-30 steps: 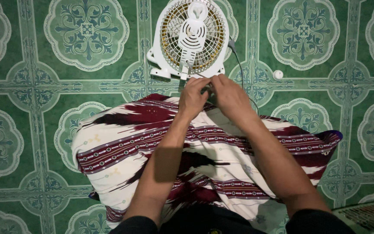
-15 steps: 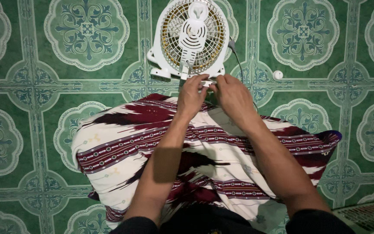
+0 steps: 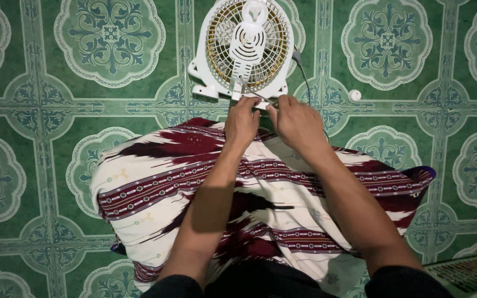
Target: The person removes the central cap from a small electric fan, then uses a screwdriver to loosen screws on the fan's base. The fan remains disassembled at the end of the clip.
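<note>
Head view: left hand (image 3: 242, 122) and right hand (image 3: 295, 121) pinch a small white piece (image 3: 263, 104) beside the fan (image 3: 245, 49); keep both grips firm and steady.

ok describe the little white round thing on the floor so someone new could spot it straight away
Start at the white fan lying on the green patterned floor, past the person's hands. Follow the fan's dark cable to its right; just beyond it sits the small white round piece, alone on the tiles. It is the only loose thing there, touching neither fan nor cable.
</note>
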